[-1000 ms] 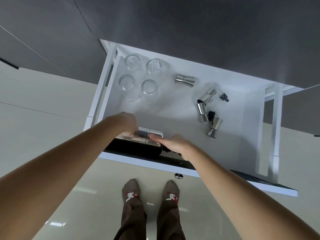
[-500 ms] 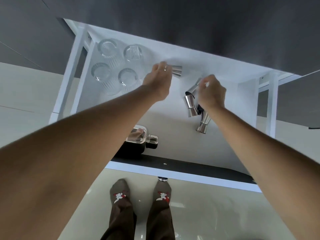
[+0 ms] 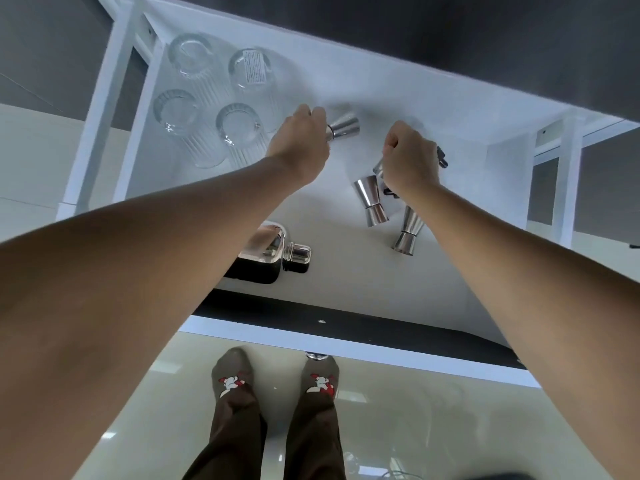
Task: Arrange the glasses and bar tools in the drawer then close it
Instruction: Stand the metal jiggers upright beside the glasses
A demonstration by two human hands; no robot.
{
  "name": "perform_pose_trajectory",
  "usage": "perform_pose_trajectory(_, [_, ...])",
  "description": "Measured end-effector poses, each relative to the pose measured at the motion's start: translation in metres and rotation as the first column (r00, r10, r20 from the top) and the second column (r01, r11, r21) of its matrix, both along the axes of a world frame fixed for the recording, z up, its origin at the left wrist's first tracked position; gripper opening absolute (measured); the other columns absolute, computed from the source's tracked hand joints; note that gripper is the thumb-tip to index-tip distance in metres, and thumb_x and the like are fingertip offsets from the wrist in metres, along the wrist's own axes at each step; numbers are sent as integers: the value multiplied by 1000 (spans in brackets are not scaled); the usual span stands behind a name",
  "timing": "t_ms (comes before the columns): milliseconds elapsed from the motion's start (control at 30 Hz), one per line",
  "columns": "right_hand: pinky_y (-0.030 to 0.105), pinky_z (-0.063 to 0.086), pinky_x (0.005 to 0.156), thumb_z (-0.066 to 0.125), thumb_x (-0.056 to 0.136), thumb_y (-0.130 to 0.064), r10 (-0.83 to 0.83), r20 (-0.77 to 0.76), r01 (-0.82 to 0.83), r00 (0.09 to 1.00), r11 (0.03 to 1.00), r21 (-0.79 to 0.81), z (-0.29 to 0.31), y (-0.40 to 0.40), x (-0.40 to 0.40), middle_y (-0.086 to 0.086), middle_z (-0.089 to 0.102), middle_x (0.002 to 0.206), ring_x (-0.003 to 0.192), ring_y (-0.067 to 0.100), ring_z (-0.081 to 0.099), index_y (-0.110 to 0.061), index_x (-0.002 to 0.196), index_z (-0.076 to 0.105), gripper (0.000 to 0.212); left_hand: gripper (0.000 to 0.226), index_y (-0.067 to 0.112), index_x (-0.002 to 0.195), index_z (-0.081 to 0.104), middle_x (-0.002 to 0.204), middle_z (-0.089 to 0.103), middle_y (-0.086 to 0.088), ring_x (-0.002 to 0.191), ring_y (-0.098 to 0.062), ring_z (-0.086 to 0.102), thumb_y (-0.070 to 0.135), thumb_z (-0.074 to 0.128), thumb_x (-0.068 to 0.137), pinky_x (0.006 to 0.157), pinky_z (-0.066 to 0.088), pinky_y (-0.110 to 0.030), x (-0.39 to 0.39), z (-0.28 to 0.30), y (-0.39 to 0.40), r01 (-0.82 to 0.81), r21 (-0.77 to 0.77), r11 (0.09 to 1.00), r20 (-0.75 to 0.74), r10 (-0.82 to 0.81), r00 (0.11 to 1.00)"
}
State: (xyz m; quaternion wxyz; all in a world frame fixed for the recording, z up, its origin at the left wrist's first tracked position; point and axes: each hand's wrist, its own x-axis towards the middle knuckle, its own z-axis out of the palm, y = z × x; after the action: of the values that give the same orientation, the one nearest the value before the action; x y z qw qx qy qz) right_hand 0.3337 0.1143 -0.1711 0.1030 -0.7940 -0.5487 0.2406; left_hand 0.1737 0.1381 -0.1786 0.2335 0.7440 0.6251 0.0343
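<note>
Feet: two brown socks (image 3: 273, 379) with a red-and-white figure stand on the glossy pale floor (image 3: 398, 410), nearest the camera.
Drawer: the white drawer (image 3: 433, 271) stands pulled out, its dark front panel (image 3: 346, 323) closest to the feet.
Shaker: a polished metal shaker (image 3: 273, 254) lies on its side just behind the front panel, cap pointing right.
Loose measures: two steel double-cone measuring cups lie right of centre, one (image 3: 371, 200) partly under the right wrist, the other (image 3: 408, 230) just beside it and nearer the front.
Left hand: the left hand (image 3: 301, 143) reaches to mid-drawer; its grip is closed on the narrow end of a third measuring cup (image 3: 343, 128), whose wide end points right.
Right hand: the right hand (image 3: 412, 161) is curled into a fist over the cluster of small tools; a bit of steel and a small dark piece (image 3: 441, 157) show at its edges, but what the grip holds cannot be told.
Glasses: four ribbed clear glasses (image 3: 207, 95) stand in a two-by-two group in the far left corner, touching or nearly so; the far right one carries a label.
Surround: dark cabinet fronts (image 3: 485, 36) lie beyond the drawer.
</note>
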Motion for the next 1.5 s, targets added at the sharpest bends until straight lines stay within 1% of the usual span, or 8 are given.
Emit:
perform_pose_trajectory(233, [25,56,72,55,86,-5,-179,-309,260,934,934,246,12,6,-10,-2,57,83,72,18,61,-10,119,36,38,21,8,104,63,114,51,-12,90,-33,63,16,58,85,84,53,-34,3,19,18,-201,63,977,219,183,958])
perform_pose_trajectory(300, [5,43,59,58,85,-4,-141,-283,214,949,945,247,10,12,-10,-5,55,81,65,6,52,-7,115,47,32,24,8,109,62,116,51,-12,97,-32,61,15,59,85,81,47,-29,3,18,24,-202,46,978,199,190,962])
perform_pose_trajectory(767, [7,43,68,73,75,-7,-4,-212,59,977,966,251,9,10,-5,5,64,98,85,16,60,-8,112,53,42,54,6,123,40,126,50,-12,105,-28,57,11,73,80,78,46,-33,0,28,3,-275,8,961,196,268,943])
perform_pose_trajectory(867, [3,34,60,60,82,-3,-83,-146,115,986,966,229,17,-21,15,7,61,96,82,16,54,-8,111,53,30,44,9,118,48,120,53,-12,104,-29,56,8,66,79,82,50,-38,-1,29,-22,-112,-48,993,198,119,973])
perform_pose_trajectory(1033, [32,43,83,54,91,-20,-277,-58,271,959,958,-94,9,-84,48,20,61,113,104,34,57,-4,117,48,31,47,22,125,55,125,50,-9,121,-29,44,13,64,80,98,44,-41,13,25,-53,377,-334,864,97,-366,926])
perform_pose_trajectory(1133, [33,42,70,54,90,-36,-323,-71,298,944,924,-241,4,-101,48,11,56,79,82,30,52,-6,86,54,31,45,22,130,54,131,47,-9,126,-29,39,20,63,86,100,40,-42,22,24,-61,487,-387,783,-96,-560,823])
perform_pose_trajectory(1267, [30,30,45,69,80,-42,-318,-65,285,946,910,-302,5,-104,39,2,37,48,52,23,43,-15,47,33,56,35,11,120,60,126,50,-13,121,-30,43,6,63,86,94,44,-41,30,22,-66,532,-330,780,-245,-614,750])
perform_pose_trajectory(1500, [25,38,48,68,80,-22,-297,-158,239,942,921,-308,9,-102,31,5,59,62,68,26,59,-8,68,60,20,27,15,112,63,115,57,-7,114,-28,51,6,66,86,77,47,-37,28,20,-68,414,-149,898,-60,-426,903])
